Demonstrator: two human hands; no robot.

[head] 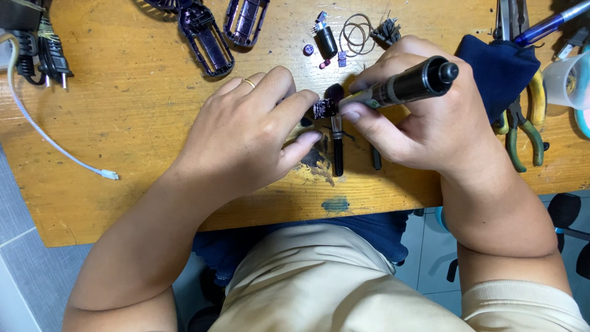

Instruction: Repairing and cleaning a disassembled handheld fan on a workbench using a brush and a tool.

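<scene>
Head view, looking straight down onto the worn wooden workbench point(141, 135).

I see the left hand point(246, 132) curled over the middle of the bench, thumb and fingertips closed on a small dark component point(322, 109), holding it just above the wood. A thin gold ring point(248, 82) sits on one finger.

The right hand point(418, 117) is wrapped shut around a black cylindrical pen-shaped tool point(405, 85), gripped like a pencil. Its working end points left and meets the small component; whether the tip actually touches I cannot tell, the fingers cover it.

Directly beneath the two hands a slim black rod-like part point(338, 154) lies on the bench, next to a dark stain.

Farther back: two purple plastic housing halves point(209, 40), a short black cylindrical motor point(326, 42), and a loop of thin brown rubber bands point(357, 34) just beside it.

Right edge: a dark blue cloth point(501, 71) partly under the right hand, and green-and-yellow-handled pliers point(522, 132) beside it.

Left side: a black two-pin plug point(52, 52) and a white cable point(49, 144) trailing across the wood.
</scene>
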